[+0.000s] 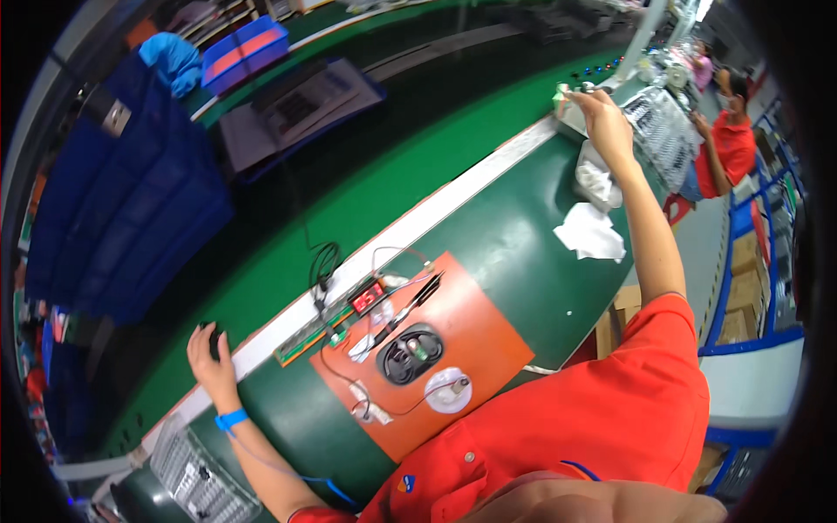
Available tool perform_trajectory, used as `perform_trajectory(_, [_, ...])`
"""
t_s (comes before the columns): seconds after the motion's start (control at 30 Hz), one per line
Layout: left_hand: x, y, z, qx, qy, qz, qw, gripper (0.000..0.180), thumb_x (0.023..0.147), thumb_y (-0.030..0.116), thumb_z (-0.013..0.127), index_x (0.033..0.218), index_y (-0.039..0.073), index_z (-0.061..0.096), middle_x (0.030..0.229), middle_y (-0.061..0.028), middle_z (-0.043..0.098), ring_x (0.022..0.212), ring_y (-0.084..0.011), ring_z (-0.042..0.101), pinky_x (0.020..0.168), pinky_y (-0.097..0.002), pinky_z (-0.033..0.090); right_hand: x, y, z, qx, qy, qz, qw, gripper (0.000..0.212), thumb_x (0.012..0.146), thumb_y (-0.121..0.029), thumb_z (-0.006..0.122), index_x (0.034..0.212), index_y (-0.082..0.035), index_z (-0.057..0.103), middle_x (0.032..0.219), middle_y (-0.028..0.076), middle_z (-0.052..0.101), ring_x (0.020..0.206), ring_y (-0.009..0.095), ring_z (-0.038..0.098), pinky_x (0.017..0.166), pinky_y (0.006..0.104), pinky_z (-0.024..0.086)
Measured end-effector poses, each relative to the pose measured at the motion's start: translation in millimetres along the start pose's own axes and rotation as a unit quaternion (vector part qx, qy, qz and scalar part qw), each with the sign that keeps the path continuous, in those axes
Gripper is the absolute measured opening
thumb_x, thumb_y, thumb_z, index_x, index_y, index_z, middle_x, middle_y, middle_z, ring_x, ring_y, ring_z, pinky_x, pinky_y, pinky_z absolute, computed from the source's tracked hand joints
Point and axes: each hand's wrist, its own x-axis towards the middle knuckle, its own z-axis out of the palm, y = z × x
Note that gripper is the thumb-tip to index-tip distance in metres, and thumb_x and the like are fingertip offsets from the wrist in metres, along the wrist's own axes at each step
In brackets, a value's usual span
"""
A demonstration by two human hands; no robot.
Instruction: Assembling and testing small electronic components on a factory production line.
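My left hand, with a blue band at the wrist, reaches over the bench's far edge at the left. Its fingers are closed around a small black object whose kind I cannot make out. Stretched far to the right, my right hand has its fingers bent together above a small white box. A small dark item shows at those fingertips, too small to name. Between my arms lies an orange mat, bearing a black oval holder, a white disc with a wire and a black pen-like tool.
A meter with red digits and cables stands behind the mat. White paper and a white tray lie at the right. Clear trays sit at the lower left. Beyond the white rail runs a green belt. A co-worker sits at the right.
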Motion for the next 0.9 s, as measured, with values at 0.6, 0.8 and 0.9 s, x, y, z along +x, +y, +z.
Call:
perform_trajectory(0.6, [-0.4, 7.5, -7.5, 0.005, -0.018, -0.012, 1.0, 0.021, 0.088, 0.009, 0.067, 0.108, 0.002, 0.068, 0.112, -0.0148, 0.067, 0.117, -0.0343, 0.057, 0.099, -0.043, 0.045, -70.1, -182.2, 106.4, 0.112, -0.128, -0.18, 0.969, 0.035, 0.085, -0.008, 0.053, 0.113, -0.022, 0.07, 0.098, 0.006, 0.059, 0.069, 0.028, 0.068, 0.058, 0.0416, 0.055])
perform_trajectory(0.8, [0.1, 8.4, -7.6, 0.006, -0.018, -0.018, 1.0, 0.021, 0.089, 0.009, 0.067, 0.109, 0.002, 0.068, 0.114, -0.0155, 0.066, 0.118, -0.0345, 0.057, 0.099, -0.0428, 0.045, -64.0, -176.6, 109.4, 0.129, -0.121, -0.139, 0.974, 0.033, 0.085, -0.01, 0.053, 0.112, -0.021, 0.07, 0.099, 0.006, 0.059, 0.071, 0.028, 0.068, 0.058, 0.0417, 0.056])
perform_trajectory(0.9, [0.8, 8.3, -7.4, 0.009, -0.021, -0.017, 1.0, 0.021, 0.089, 0.009, 0.067, 0.109, 0.002, 0.068, 0.114, -0.0159, 0.066, 0.118, -0.0345, 0.057, 0.099, -0.0428, 0.045, -66.2, -180.0, 107.4, 0.129, -0.118, -0.148, 0.973, 0.033, 0.085, -0.01, 0.053, 0.112, -0.02, 0.07, 0.099, 0.006, 0.059, 0.071, 0.029, 0.068, 0.059, 0.0422, 0.056])
